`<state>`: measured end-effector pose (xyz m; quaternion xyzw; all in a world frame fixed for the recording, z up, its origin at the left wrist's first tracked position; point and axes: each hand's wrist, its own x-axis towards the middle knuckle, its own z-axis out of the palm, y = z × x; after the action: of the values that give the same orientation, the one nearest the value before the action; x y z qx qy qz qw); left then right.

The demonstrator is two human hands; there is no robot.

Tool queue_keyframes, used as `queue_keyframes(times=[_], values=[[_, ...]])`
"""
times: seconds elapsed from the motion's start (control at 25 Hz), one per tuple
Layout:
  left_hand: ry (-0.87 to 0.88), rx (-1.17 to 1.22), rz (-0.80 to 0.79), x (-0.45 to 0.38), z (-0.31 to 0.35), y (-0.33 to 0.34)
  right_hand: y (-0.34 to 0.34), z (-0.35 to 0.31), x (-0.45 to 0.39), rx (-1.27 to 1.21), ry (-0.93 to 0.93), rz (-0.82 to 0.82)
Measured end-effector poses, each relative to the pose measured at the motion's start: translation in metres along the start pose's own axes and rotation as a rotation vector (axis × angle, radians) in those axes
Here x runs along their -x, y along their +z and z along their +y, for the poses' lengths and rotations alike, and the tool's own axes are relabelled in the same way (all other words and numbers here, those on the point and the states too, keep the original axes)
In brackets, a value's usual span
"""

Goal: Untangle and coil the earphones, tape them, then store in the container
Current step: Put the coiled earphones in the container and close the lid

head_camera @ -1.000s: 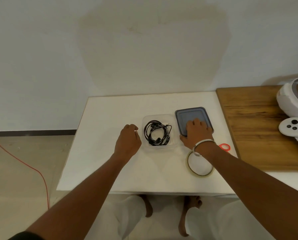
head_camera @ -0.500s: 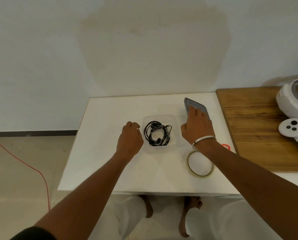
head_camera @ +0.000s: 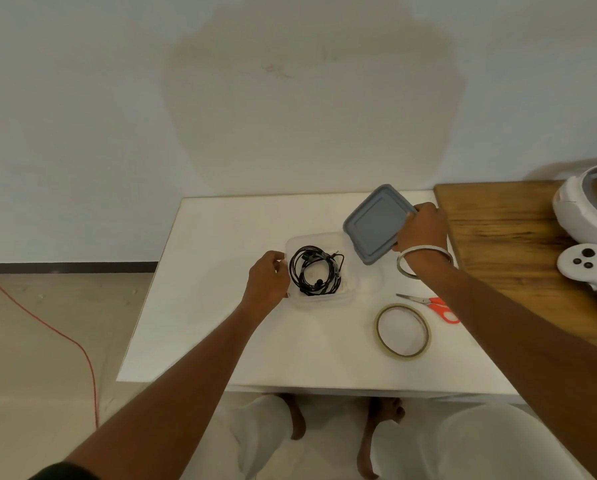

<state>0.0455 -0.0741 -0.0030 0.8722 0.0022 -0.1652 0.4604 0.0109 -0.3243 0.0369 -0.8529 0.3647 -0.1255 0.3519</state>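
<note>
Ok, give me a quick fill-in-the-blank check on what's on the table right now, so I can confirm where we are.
1. The coiled black earphones lie inside the clear ____.
2. The right hand holds the grey ____ tilted above the table.
3. The left hand rests against the container's ____ side.
4. The orange-handled scissors lie beside the roll of ____.

Missing words: container; lid; left; tape
</note>
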Motion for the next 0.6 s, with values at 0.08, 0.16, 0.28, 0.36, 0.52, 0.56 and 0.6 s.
queue_keyframes(times=[0.08, 0.16, 0.28, 0.36, 0.52, 0.56, 0.6], values=[[-0.013, 0.026, -0.011, 0.000, 0.000, 0.001, 0.003, 0.002, 0.003, -0.198, 0.067, 0.011], [-0.014, 0.032, -0.012, 0.001, 0.001, 0.001, 0.005, 0.003, 0.010, -0.336, 0.118, 0.010], [-0.011, 0.031, -0.007, 0.002, 0.001, 0.001, 0.016, 0.004, 0.027, -0.487, 0.206, -0.027], [-0.021, 0.038, -0.010, 0.001, 0.001, 0.001, 0.030, 0.007, 0.043, -0.475, 0.222, -0.099], [-0.010, 0.039, -0.024, 0.000, 0.004, 0.003, 0.047, 0.010, 0.061, -0.268, 0.113, -0.131], [-0.009, 0.040, -0.024, 0.000, 0.005, 0.002, 0.048, 0.009, 0.063, -0.238, 0.097, -0.132], [-0.010, 0.042, -0.024, 0.000, 0.005, 0.002, 0.049, 0.008, 0.064, -0.215, 0.085, -0.118]])
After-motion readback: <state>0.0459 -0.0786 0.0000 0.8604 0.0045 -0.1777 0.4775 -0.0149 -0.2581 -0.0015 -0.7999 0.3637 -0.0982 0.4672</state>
